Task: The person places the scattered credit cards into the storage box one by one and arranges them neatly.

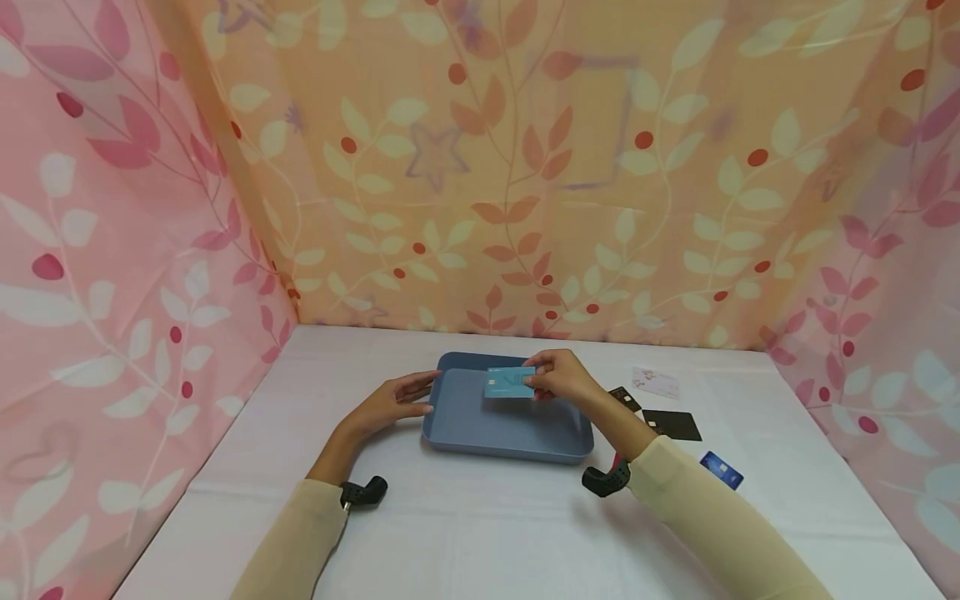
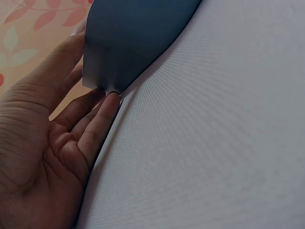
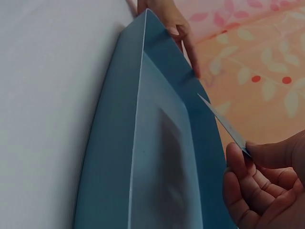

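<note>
A light blue bank card (image 1: 504,382) with a chip is pinched between the thumb and fingers of my right hand (image 1: 564,377). It hangs above the floor of a blue-grey tray (image 1: 480,431), and the right wrist view shows the card (image 3: 225,124) tilted, nearly edge-on, over a dark shadow. My left hand (image 1: 384,407) is at the tray's left end. In the left wrist view its fairly straight fingers (image 2: 97,126) touch the outside of the tray wall (image 2: 128,43) near the table.
Right of the tray on the white table (image 1: 465,533) lie a pale patterned card (image 1: 656,382), a black card (image 1: 678,426), a dark card with a chip (image 1: 626,399) partly behind the right forearm, and a blue card (image 1: 722,470). Patterned cloth walls (image 1: 510,208) surround the table.
</note>
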{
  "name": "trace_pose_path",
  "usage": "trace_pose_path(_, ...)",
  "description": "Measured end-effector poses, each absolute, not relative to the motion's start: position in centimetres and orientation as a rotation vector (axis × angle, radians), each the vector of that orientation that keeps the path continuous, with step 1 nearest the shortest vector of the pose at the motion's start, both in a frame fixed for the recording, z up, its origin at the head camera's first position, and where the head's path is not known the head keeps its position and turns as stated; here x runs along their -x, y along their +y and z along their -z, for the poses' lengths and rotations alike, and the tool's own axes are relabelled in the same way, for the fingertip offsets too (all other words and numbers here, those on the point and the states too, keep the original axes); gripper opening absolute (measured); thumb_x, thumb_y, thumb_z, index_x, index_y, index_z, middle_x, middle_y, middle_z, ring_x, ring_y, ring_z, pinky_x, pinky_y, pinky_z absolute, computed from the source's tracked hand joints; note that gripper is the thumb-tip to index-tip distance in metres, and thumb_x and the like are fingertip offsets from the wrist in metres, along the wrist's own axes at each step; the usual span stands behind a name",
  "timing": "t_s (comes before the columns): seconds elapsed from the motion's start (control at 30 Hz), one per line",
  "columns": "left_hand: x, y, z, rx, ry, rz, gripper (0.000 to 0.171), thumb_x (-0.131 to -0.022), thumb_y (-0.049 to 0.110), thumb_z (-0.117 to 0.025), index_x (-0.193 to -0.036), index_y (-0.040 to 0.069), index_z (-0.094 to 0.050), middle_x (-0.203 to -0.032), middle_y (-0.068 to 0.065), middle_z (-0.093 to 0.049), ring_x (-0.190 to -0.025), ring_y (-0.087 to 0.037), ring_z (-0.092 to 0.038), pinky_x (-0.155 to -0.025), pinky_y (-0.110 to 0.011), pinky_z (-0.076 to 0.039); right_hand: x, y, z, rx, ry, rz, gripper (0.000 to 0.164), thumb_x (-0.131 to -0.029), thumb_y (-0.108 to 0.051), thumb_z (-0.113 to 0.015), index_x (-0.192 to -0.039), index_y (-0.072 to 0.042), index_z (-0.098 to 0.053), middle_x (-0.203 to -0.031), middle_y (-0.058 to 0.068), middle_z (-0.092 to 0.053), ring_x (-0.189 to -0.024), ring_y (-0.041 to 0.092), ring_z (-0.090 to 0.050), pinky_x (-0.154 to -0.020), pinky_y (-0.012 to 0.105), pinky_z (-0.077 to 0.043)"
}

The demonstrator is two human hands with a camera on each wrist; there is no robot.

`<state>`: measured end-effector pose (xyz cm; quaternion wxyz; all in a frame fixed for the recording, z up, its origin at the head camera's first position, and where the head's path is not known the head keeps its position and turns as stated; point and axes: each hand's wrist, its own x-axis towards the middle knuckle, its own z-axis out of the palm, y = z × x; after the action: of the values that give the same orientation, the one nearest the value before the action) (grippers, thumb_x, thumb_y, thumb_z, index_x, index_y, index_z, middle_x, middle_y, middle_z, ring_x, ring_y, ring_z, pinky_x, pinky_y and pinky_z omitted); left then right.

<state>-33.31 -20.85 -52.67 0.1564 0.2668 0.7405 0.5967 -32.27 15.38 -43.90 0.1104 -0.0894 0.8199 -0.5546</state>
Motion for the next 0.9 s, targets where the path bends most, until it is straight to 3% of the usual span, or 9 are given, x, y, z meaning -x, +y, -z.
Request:
trace_pose_path(0.23,33.3,-20.9,52.6,-0.733,2.122,-1.716,0.07,-0.093,0.015,-0.076,-0.155,0.012,-0.043,-0.16,-0.015,-0.039,-0.146,-0.029,-0.039,-0.11,-0.028,-0.044,33.1,13.6,45.0,0.231,2.361,1.649,0.03,-0.091,-0.001,-0.073,-0.118,0.01,-0.066,-0.072,0.019,-0.069,-0.057,0.022,-0.069,-0.064,0.042,-0.063)
trace_pose_path(0.4,33.3,-20.9,52.6,-0.739,2.115,-1.713,0.072,-0.093,0.014,-0.075,-0.156,0.009,-0.04,-0.16,-0.015,-0.038,-0.146,-0.031,-0.039,-0.109,-0.029,-0.045,33.6,12.7,46.0,0.185,2.323,1.66,0.028,-0.091,0.0,-0.071,-0.116,0.011,-0.064,-0.079,0.025,-0.069,-0.055,0.018,-0.067,-0.059,0.034,-0.061)
trace_pose_path(0.9,33.3,-20.8,52.6,-0.738,2.119,-1.722,0.071,-0.093,0.012,-0.076,-0.155,0.009,-0.042,-0.159,-0.013,-0.04,-0.146,-0.029,-0.039,-0.109,-0.029,-0.044,34.6,10.0,46.9,0.131,2.299,1.657,0.031,-0.091,0.0,-0.073,-0.117,0.012,-0.064,-0.082,0.022,-0.072,-0.055,0.017,-0.068,-0.059,0.032,-0.061)
